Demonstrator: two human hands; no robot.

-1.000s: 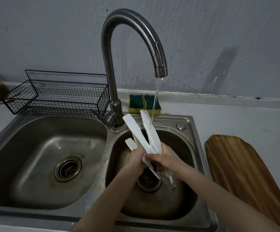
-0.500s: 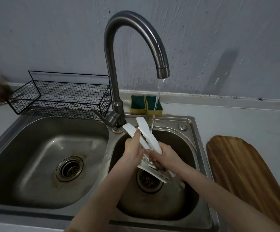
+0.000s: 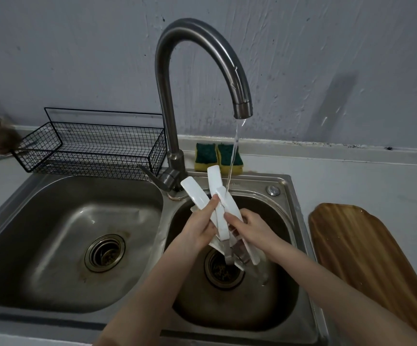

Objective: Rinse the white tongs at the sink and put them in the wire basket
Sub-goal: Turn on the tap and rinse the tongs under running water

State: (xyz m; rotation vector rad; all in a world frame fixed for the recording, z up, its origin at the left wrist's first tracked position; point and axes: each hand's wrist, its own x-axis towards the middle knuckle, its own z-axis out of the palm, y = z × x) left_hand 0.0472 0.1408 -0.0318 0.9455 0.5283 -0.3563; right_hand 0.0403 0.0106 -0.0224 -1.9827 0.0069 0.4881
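White plastic tongs [image 3: 221, 206], several pieces bunched, were over the right steel basin [image 3: 287, 290], under a thin stream from the curved steel tap [image 3: 202, 48]. Left hand [image 3: 197, 228] and right hand [image 3: 252, 228] were both clamped on the bundle. Rinse looked mid-way; black wire basket [image 3: 90, 156] behind the left basin held nothing visible. Tap stem stood between bundle and basket. Green-yellow sponges [image 3: 217, 156] and wooden board [image 3: 367, 258] sat clear.

White tongs [image 3: 219, 211] bunched, tilted, perhaps several, wire basket [image 3: 90, 148] empty
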